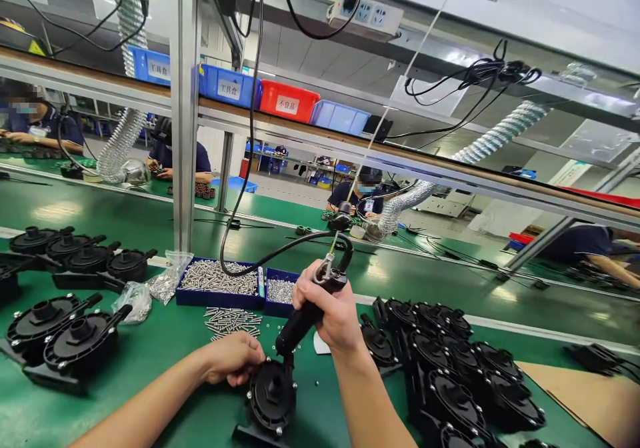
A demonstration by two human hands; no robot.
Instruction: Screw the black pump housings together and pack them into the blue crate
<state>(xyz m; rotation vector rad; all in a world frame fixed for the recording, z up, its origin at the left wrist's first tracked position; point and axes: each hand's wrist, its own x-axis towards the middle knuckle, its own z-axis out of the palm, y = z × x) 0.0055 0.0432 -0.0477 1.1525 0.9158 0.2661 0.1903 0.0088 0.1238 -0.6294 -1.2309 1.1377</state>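
My right hand [331, 308] is wrapped round a black electric screwdriver [300, 328], which hangs from a cord and tilts down to the left. Its lower end meets the upper edge of a round black pump housing [273, 395] with a central spout and screws round its rim. At the housing's upper left edge is my left hand [233, 360], its fingers curled together; whatever they hold is hidden. Just behind that hand lies a loose pile of long screws [233, 323]. Small nuts are scattered on the green mat near the housing.
Behind the hands stand a blue bin of screws [220, 295] and a smaller bin of nuts [281, 291]. Several similar housings [450, 361] crowd the right, with more housings [83, 338] at left. Plastic bags [135, 301] lie between. A metal post [183, 115] rises behind; co-workers sit beyond.
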